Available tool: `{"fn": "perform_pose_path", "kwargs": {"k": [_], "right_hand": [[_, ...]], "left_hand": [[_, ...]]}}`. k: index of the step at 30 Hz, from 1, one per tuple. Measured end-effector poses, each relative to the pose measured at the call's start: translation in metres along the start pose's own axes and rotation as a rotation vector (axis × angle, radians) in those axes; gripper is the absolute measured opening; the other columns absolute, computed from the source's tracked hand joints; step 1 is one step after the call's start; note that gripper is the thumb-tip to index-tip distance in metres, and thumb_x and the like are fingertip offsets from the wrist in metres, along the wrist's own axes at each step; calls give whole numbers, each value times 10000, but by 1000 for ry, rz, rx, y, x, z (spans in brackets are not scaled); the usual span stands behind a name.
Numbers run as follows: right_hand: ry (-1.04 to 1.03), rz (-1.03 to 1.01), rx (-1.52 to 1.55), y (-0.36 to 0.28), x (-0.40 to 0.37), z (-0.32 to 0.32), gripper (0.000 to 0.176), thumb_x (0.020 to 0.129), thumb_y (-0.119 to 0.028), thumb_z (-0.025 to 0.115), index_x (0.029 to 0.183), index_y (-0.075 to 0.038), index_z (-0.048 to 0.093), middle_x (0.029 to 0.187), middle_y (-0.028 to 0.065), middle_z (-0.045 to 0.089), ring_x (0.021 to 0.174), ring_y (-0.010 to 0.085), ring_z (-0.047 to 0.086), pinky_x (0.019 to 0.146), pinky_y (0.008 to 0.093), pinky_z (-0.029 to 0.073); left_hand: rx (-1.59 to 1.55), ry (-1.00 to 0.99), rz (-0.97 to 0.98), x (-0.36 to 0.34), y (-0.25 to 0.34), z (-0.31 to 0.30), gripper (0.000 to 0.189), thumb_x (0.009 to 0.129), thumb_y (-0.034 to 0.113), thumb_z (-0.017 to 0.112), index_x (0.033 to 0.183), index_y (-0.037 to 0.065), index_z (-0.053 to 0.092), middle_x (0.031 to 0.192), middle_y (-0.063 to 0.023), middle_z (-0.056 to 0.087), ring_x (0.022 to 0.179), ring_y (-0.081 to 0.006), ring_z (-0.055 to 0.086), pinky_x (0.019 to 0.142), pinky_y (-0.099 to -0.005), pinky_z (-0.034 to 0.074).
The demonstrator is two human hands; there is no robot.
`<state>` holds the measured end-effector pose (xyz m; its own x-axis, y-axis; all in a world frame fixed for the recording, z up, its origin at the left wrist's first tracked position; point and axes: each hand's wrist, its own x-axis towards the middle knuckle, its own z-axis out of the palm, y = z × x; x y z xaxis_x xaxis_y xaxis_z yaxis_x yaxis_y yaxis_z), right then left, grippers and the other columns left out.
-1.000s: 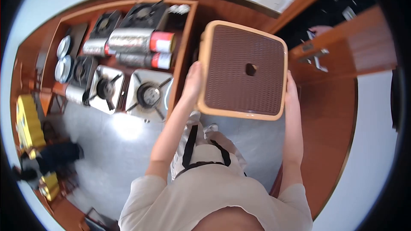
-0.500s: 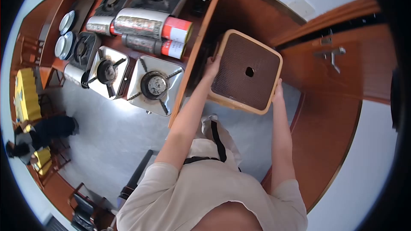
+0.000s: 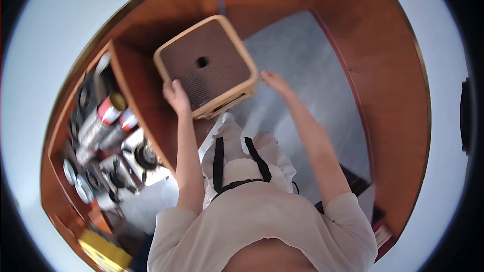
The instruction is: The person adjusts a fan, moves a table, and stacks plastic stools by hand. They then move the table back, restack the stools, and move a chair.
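Stool point(image 3: 218, 68) sits between the hands. Left hand point(image 3: 177, 98) clasps its near-left rim; right hand point(image 3: 274, 81) is just beside its right edge, closure unclear. Probably light, stiff, slightly slippery; opposite rims suit gripping.

We find the light fairly bright and diffuse, with a soft sheen on the floor point(image 3: 307, 65) around the right hand point(image 3: 276, 83). Shadow darkens the wood panel point(image 3: 146, 43) beyond the left hand point(image 3: 177, 99). Motion blur smears the canisters point(image 3: 96, 128) left of that hand and softens the brown-topped box point(image 3: 214, 75) between both. We note curved distortion and black corners farthest from the hands.
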<state>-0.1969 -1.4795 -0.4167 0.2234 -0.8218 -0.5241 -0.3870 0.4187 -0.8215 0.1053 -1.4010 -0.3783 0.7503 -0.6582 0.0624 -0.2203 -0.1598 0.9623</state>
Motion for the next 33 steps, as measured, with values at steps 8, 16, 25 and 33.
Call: {"fn": "perform_pose_path", "kwargs": {"k": [8,16,25,33], "right_hand": [[744,230,809,150,-264,-138,417,774,-338,435,1010,5,459,909,73,526,792,128,505,699,249,400],[1504,94,1116,251,-500,-198,423,797,-338,408,1027,16,435,931,119,510,813,166,510,724,267,408],[1971,-47,1371,262,-555,-253,372,811,-305,398,983,21,450,892,117,513,790,172,515,708,278,420],[2261,-97,1442,276,-537,-343,340,816,-279,397,948,28,460,791,75,521,705,136,515,651,252,436]], "left_hand": [[-199,-607,-11,-201,145,131,417,829,256,340,1175,32,274,1214,-111,270,1132,-215,243,930,-299,188],[-381,-1284,-464,-423,176,237,455,830,322,322,1189,56,233,1246,-107,211,1162,-221,186,938,-374,154],[-214,-1707,-443,-532,216,334,488,825,355,316,1197,56,213,1249,-128,196,1168,-235,169,939,-382,146],[-122,-1780,-334,-578,260,489,522,807,381,339,1194,52,218,1240,-124,214,1152,-229,199,931,-386,155]]}}
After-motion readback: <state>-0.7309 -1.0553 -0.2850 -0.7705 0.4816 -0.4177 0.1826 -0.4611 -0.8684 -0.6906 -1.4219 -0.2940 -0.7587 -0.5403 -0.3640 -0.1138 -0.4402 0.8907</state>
